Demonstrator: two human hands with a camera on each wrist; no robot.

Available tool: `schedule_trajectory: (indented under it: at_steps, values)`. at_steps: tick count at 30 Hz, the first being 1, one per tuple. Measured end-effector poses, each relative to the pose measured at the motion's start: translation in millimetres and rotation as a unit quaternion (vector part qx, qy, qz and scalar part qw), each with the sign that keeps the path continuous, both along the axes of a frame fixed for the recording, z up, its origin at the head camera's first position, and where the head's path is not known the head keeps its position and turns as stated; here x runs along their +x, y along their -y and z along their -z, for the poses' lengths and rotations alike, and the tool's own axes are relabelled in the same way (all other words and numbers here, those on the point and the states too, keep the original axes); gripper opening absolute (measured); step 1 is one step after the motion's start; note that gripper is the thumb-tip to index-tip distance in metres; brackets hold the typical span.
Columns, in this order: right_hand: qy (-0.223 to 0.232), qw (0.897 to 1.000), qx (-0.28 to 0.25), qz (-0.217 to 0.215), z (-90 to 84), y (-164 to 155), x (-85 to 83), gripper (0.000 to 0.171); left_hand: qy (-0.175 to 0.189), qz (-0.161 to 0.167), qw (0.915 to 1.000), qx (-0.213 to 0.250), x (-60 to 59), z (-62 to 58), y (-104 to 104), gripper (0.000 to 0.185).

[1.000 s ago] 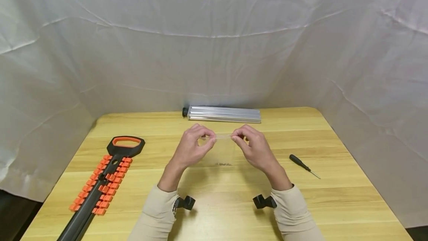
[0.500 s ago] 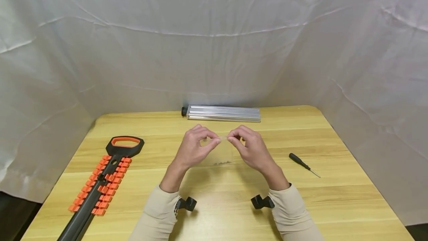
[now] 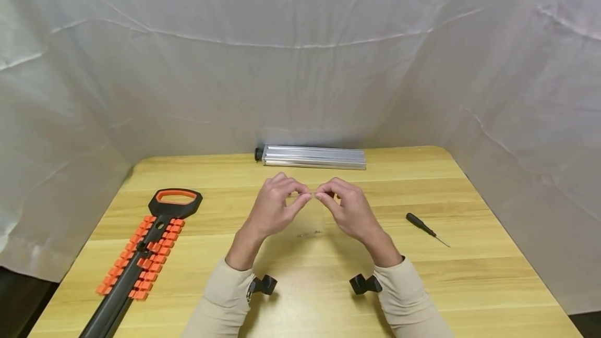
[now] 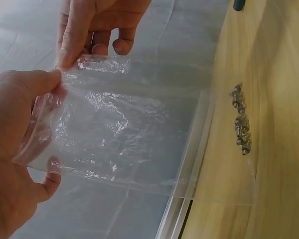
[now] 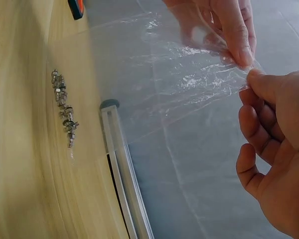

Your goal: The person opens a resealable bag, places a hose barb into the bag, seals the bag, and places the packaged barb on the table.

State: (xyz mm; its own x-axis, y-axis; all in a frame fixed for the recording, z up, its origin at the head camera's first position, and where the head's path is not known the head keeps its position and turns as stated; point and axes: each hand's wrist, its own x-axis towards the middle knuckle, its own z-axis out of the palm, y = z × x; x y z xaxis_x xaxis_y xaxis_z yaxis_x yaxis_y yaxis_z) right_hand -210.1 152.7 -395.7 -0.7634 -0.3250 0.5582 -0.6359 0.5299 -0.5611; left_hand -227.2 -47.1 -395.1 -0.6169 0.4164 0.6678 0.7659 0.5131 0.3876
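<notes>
A clear plastic bag (image 4: 114, 129) hangs by its top edge from both hands over the table. Several small metal screws (image 4: 240, 122) lie gathered along its bottom; in the right wrist view the same screws (image 5: 65, 107) show through the film. My left hand (image 3: 274, 205) pinches the top edge between thumb and forefinger. Close beside it, thumb and forefinger of my right hand (image 3: 349, 207) pinch the same edge, the two sets of fingertips nearly meeting. From the head view the bag is almost invisible against the wood.
An aluminium profile (image 3: 314, 157) with a black end knob lies along the table's back edge. At the left rests a black rack (image 3: 157, 236) with orange clips and a loop handle. A black-handled screwdriver (image 3: 424, 227) lies on the right. Grey cloth (image 3: 300, 67) encloses the table.
Both hands have drawn together along the bag's top edge, the left moving right and the right moving left. The gap between their fingertips has nearly closed.
</notes>
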Motion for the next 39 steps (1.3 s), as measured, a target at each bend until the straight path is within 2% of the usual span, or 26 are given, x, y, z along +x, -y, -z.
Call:
schedule_trajectory:
  at_steps: [10,14,18,27,32,39]
  values:
    - [-0.015,1.000,0.008,0.006,0.2,-2,-1.2,0.006,-0.026,-0.016,0.9991,-0.030,-0.3,0.2,-1,0.013]
    - [-0.013,0.999,0.000,0.035,-2.7,-10,-1.6,0.004,-0.031,-0.012,0.9993,-0.016,-2.7,0.9,2,0.011]
    - [-0.008,0.999,0.000,0.037,-4.4,-16,-2.2,0.004,-0.030,-0.004,0.9995,0.011,-4.2,2.8,5,0.009]
    - [-0.004,1.000,-0.016,0.020,-7.2,-15,-2.7,0.004,0.033,0.023,0.9965,0.073,-4.7,2.1,10,0.007]
    - [0.007,1.000,-0.019,-0.008,-6.6,-11,-1.9,0.004,0.049,0.031,0.9950,0.082,-3.5,0.2,10,0.007]
    - [0.009,1.000,-0.001,-0.015,-7.6,-11,0.7,0.005,0.053,0.033,0.9946,0.083,-3.6,0.1,8,0.010]
